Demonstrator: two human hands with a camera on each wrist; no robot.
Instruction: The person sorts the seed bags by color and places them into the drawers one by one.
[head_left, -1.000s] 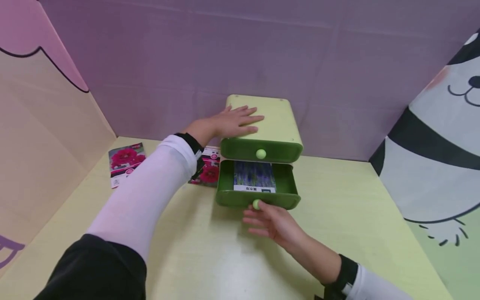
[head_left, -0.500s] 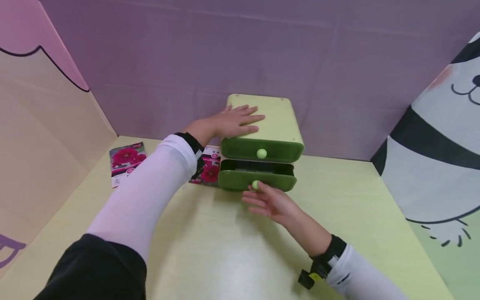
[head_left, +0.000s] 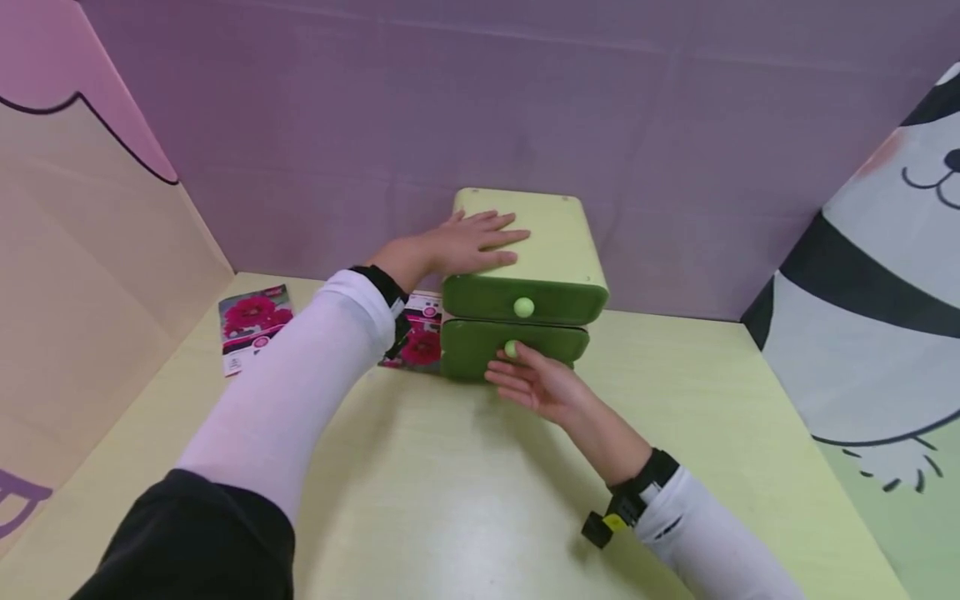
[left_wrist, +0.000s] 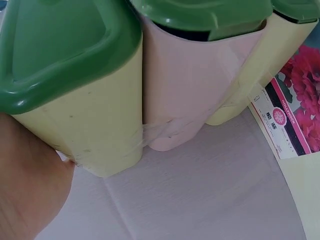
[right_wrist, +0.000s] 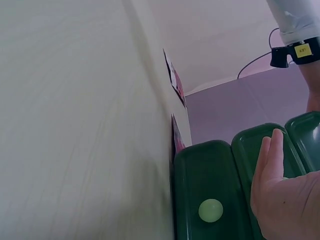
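The lower green plastic drawer (head_left: 510, 350), pulled out a second ago with a purple packet showing inside, now sits pushed in flush under the upper green drawer (head_left: 522, 298) of the small pale-yellow two-drawer cabinet (head_left: 558, 242). Well left of the left hand, a flower seed packet with pink blooms (head_left: 252, 327) lies on the pale yellow-green surface (head_left: 420, 492); a second pink-flowered packet (head_left: 417, 337) lies just under that forearm, beside the cabinet. The left hand (head_left: 465, 242) rests flat, fingers spread and straight, on the cabinet top. The right hand (head_left: 534, 385), fingers relaxed and open, touches the lower drawer front beside its round light-green knob (head_left: 511, 348).
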